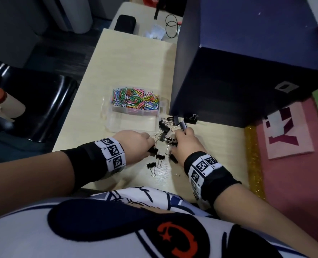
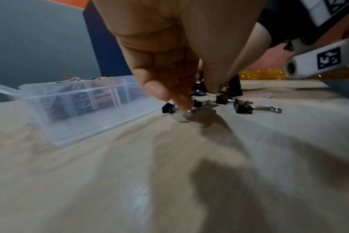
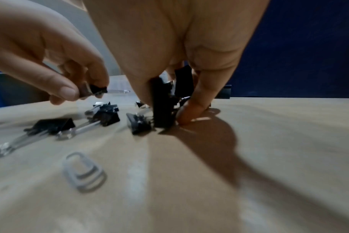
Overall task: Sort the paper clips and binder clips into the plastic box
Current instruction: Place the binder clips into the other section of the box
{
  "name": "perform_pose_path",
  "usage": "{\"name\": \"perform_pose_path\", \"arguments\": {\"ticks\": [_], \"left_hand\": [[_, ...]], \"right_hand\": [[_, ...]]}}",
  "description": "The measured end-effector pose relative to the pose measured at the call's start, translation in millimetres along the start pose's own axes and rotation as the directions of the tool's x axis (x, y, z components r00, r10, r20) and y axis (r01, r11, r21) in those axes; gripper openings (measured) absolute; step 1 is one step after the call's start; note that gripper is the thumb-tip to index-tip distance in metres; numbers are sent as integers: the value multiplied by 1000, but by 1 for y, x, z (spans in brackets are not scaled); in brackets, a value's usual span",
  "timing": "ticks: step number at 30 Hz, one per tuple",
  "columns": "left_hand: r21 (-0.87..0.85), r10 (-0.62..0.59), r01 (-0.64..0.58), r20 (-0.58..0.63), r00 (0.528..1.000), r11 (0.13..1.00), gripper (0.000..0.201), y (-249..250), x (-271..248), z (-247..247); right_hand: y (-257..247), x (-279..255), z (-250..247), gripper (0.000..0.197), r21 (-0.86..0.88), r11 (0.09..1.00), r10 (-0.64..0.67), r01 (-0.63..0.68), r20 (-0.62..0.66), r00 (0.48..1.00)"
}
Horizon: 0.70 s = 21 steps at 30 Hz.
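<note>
A: Nearest the lens, both wrists hang over the binder clips (image 1: 164, 135), which lie scattered on the desk just beside the plastic box (image 1: 134, 116).
B: Fingers?
A: Left hand (image 1: 136, 144) pinches one clip (image 3: 94, 91); right hand (image 1: 185, 142) is curled around several, probably gathering a handful.
B: Paper clips (image 1: 136, 98)?
A: Heaped in the box's far compartment; one stray (image 3: 84, 171) lies on the desk, well apart from the box.

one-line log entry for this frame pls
left hand: pinches binder clip | right hand: grips binder clips | paper clips: in plastic box | stage: binder clips unsorted
</note>
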<state>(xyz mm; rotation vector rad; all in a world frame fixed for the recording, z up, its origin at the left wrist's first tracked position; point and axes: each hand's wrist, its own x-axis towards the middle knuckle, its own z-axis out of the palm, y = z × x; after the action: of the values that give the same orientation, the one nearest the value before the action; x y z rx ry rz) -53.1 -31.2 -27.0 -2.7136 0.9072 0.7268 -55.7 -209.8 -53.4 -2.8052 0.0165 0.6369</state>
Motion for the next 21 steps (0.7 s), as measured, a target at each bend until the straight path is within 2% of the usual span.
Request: {"name": "perform_pose_path", "arguments": {"ticks": [4, 7, 10, 14, 18, 21], "left_hand": [[-112, -35, 15, -181, 983, 994, 42, -13, -4, -1], [-224, -99, 38, -271, 957, 974, 42, -33, -10, 0], [-268, -158, 62, -354, 922, 961, 39, -55, -16, 4], [-276, -254, 154, -376, 891, 949, 36, -74, -19, 7], [-303, -329, 221, -372, 868, 927, 35, -81, -21, 7], [-296, -301, 192, -385, 872, 936, 33, -76, -25, 9]], "right_hand": [[4, 6, -14, 29, 48, 999, 1, 0, -29, 1000], [1, 10, -30, 31, 84, 996, 1, 4, -59, 998], [-8, 10, -45, 32, 119, 992, -28, 44, -137, 990], [-29, 8, -50, 29, 225, 961, -112, 161, -217, 970], [-56, 9, -44, 29, 328, 911, -184, 249, -217, 959], [-66, 15, -38, 45, 381, 889, -194, 252, -186, 963]]}}
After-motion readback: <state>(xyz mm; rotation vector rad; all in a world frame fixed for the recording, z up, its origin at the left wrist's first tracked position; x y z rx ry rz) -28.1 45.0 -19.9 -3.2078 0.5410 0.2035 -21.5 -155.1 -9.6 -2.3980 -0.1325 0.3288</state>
